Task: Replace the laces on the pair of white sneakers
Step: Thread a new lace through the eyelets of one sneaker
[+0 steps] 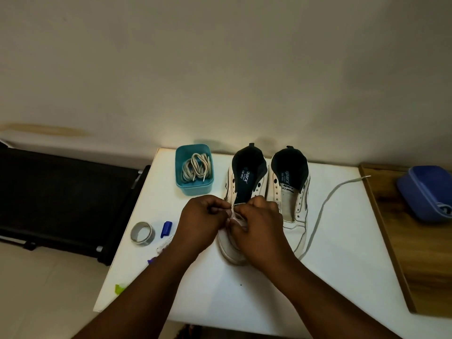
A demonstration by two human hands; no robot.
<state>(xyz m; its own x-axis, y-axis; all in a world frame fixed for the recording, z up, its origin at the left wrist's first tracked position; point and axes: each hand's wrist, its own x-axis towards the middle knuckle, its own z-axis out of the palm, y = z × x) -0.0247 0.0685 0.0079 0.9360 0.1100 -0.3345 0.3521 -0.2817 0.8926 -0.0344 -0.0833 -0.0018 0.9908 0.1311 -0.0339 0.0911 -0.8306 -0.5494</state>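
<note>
Two white sneakers with dark linings stand side by side on the white table (342, 253), toes toward me. Both my hands work over the lower eyelets of the left sneaker (247, 177). My left hand (200, 223) has curled fingers that pinch the left flap by the eyelets. My right hand (259, 228) pinches a lace at the front of that shoe. The right sneaker (293, 192) has bare eyelets. A grey lace (320, 214) trails from under my right hand across the table to the right. Several loose laces (195, 167) lie in a teal box (193, 187).
A tape roll (142, 233) and a blue cap (166, 229) lie left of my left hand. A wooden board (403, 253) with a blue tub (428, 192) sits at the right. A black bench (61, 192) stands left of the table. The wall is close behind.
</note>
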